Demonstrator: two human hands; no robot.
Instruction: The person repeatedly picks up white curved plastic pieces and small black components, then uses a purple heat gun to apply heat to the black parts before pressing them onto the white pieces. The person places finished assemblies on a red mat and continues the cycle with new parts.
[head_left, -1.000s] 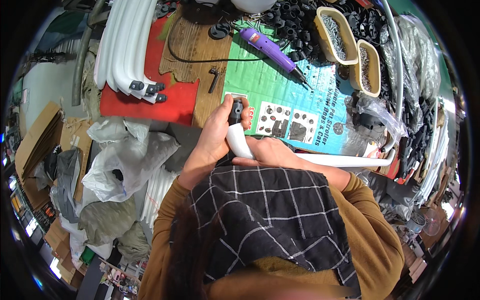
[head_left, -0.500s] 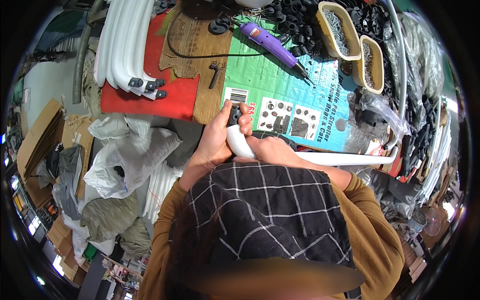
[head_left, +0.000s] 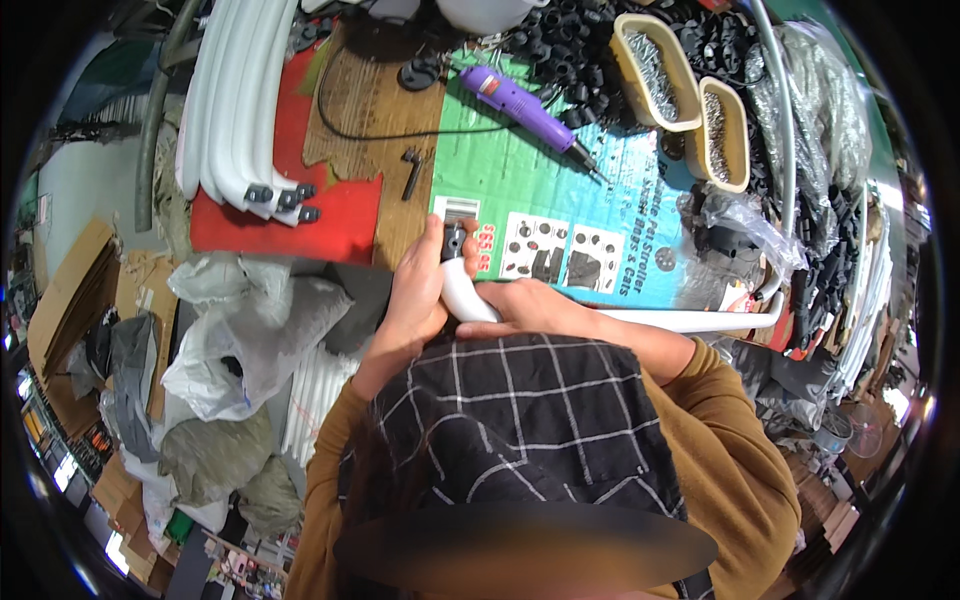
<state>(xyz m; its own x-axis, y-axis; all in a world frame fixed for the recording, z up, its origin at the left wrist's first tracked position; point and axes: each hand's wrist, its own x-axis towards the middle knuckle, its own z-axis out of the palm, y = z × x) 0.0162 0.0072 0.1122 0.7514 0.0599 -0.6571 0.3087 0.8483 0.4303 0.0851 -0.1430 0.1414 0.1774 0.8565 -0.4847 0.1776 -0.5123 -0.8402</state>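
A white bent tube [head_left: 463, 294] lies across in front of me, its long straight part [head_left: 690, 320] running off to the right past my right forearm. A black plastic fitting [head_left: 454, 242] sits on its near bent end. My left hand [head_left: 412, 285] is closed round this end, with the thumb on one side of the fitting and fingertips on the other. Just below the bend, my right hand [head_left: 530, 306] grips the tube; its fingertips are partly hidden. Beyond the hands, a purple electric screwdriver [head_left: 520, 108] rests on the cardboard-covered bench [head_left: 470, 165].
Several white tubes with black ends [head_left: 235, 110] are stacked at the far left. A small black part [head_left: 411, 174] lies on brown cardboard. Two cream tubs of screws [head_left: 685, 112] [head_left: 742, 165] and a heap of black plastic parts [head_left: 560, 50] stand at the back. White sacks [head_left: 250, 340] lie left.
The bench has shifted slightly left and down in the picture. My left thumb and fingers have eased a little apart around the black fitting; both hands still hold the tube.
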